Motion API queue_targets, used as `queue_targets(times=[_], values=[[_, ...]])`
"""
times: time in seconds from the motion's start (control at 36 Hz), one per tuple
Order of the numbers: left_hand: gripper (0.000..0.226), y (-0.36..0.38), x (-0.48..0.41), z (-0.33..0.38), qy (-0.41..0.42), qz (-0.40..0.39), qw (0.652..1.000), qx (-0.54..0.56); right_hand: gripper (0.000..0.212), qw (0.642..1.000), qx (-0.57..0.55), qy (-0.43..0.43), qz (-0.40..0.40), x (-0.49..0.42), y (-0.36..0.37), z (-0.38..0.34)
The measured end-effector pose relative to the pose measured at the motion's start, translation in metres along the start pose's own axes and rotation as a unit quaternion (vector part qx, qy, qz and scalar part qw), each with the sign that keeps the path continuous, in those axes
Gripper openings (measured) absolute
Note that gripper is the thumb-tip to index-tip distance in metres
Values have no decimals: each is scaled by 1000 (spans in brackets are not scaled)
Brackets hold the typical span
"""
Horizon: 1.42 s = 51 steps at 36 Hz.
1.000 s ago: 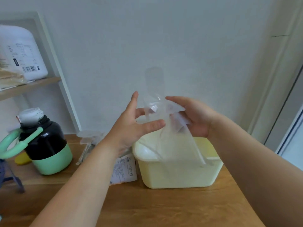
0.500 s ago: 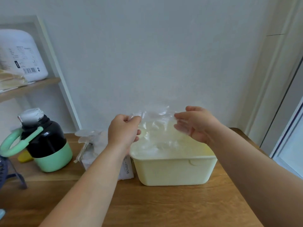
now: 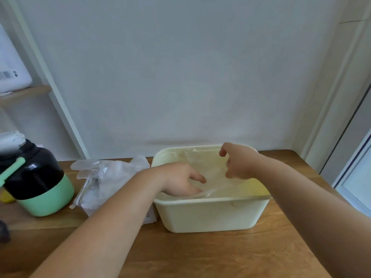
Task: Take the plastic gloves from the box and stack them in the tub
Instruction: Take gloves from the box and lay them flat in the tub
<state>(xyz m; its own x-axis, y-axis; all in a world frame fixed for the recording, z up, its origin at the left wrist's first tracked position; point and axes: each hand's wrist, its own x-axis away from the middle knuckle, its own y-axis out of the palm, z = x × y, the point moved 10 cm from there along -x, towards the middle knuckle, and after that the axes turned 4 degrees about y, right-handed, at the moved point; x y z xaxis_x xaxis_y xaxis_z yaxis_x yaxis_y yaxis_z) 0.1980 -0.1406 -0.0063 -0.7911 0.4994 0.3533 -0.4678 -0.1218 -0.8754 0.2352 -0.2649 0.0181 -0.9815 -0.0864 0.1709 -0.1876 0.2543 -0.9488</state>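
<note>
The pale yellow tub (image 3: 208,215) stands on the wooden table. A clear plastic glove (image 3: 208,169) lies spread inside it. My left hand (image 3: 180,180) is down in the tub's left side, its fingers pressing on the glove's near edge. Over the tub's right half, my right hand (image 3: 237,163) has its fingers and thumb curled at the glove's upper edge, and it seems to pinch the film. Left of the tub sits the glove box (image 3: 149,215), mostly hidden by my left forearm, with several clear gloves (image 3: 108,177) spilling out of its top.
A black and green jug (image 3: 38,183) with a green handle stands at the left of the table (image 3: 200,253). Behind it is a white shelf post (image 3: 60,109). The wall is right behind the tub. A door frame (image 3: 331,117) is at the right.
Both hands have come down from chest height with the glove, which now lies inside the tub. My left hand went from pinching it in the air to pressing it down.
</note>
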Motion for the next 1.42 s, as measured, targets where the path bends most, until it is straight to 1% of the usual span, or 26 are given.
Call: queue_targets(times=[0.08,0.17,0.22,0.28,0.31,0.33,0.36,0.39,0.42,0.44,0.47,0.53,0.56,0.64,0.75,0.81,0.86,0.92,0.97,1.06,1.11,1.14,1.19,1.25,1.33,1.42], values=[[54,15,-5,-11,-39,-75,995,-54,48,995,88,-34,22,-2,1,-2],[60,28,-11,-13,-47,-116,988,-90,36,980,180,-67,46,1,3,-9],[64,33,-16,-14,-50,-126,985,-109,29,966,236,-82,73,4,0,-17],[64,31,-18,-13,-53,-112,987,-104,24,962,241,-99,81,10,-4,-27],[64,28,-18,-11,-54,-95,990,-93,26,970,213,-108,55,14,-3,-32],[64,23,-18,-10,-52,-71,993,-79,33,979,176,-106,3,18,4,-33],[64,16,-17,-8,-48,-44,996,-66,42,982,151,-94,-70,22,16,-32],[64,10,-15,-7,-40,-15,997,-57,49,974,158,-82,-142,27,30,-30],[63,3,-13,-6,-30,10,998,-50,53,960,190,-71,-194,31,41,-27],[62,-2,-8,-6,-20,31,998,-43,53,946,225,-60,-224,33,48,-22],[61,-7,-4,-5,-11,48,998,-33,52,938,250,-54,-235,34,51,-18],[55,-16,7,-8,-1,76,997,1,49,930,275,-51,-236,35,50,-15],[48,-22,14,-9,2,98,995,26,47,930,278,-50,-236,37,48,-15],[23,-50,42,-18,18,213,971,104,41,947,248,-50,-199,35,34,-26],[14,-82,84,-41,19,363,917,163,35,972,204,-69,-90,33,3,-57],[12,-91,103,-57,5,421,888,183,32,986,133,-100,-11,35,-17,-79],[13,-92,119,-74,-18,462,868,183,25,989,14,-137,56,38,-33,-102],[15,-88,129,-89,-47,468,868,162,21,978,-86,-172,87,41,-36,-124],[23,-77,130,-103,-82,432,890,124,21,965,-138,-201,96,40,-28,-145],[45,-56,126,-119,-117,363,921,79,27,955,-161,-230,99,38,-14,-170],[55,-45,123,-124,-119,334,931,83,32,955,-156,-240,81,34,0,-184],[56,-40,121,-126,-115,324,935,86,34,958,-141,-241,70,32,9,-189],[49,-36,118,-126,-102,324,936,90,37,966,-87,-237,62,27,24,-197],[39,-33,119,-127,-100,337,930,110,39,971,-41,-225,68,22,32,-201],[24,-28,117,-132,-98,347,923,131,37,972,11,-223,68,18,37,-205],[13,-33,123,-136,-76,393,900,175,29,970,22,-232,66,17,38,-209]])
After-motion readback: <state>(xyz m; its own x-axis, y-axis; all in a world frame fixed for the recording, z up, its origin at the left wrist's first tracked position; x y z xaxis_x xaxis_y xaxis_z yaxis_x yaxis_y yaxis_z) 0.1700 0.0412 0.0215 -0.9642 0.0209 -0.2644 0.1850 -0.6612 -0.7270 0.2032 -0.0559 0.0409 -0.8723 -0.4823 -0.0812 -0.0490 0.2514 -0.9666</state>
